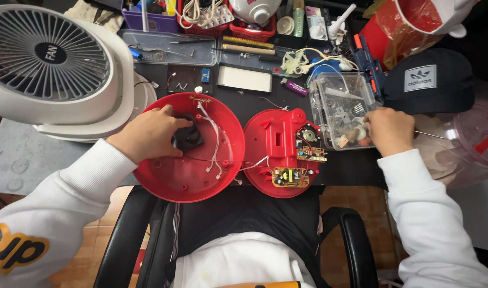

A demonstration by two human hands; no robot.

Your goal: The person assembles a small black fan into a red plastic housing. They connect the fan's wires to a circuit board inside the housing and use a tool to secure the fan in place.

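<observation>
Left hand: the left hand (148, 133) lay inside the red round shell (190, 149), fingers curled around the black motor (189, 136) at its middle — holding it.
Right hand: the right hand (389, 129) was at the right edge of the clear plastic parts box (340, 109), fingers pinched narrow on something small; what it was could not be told.
Second shell: the red shell half (281, 152) lay just beside the first, joined by white wires (214, 144), carrying a green circuit board (289, 177).
Bench: the dark bench (254, 104) also bore a white fan (52, 69) at the left and a black cap (428, 80) at the right.
</observation>
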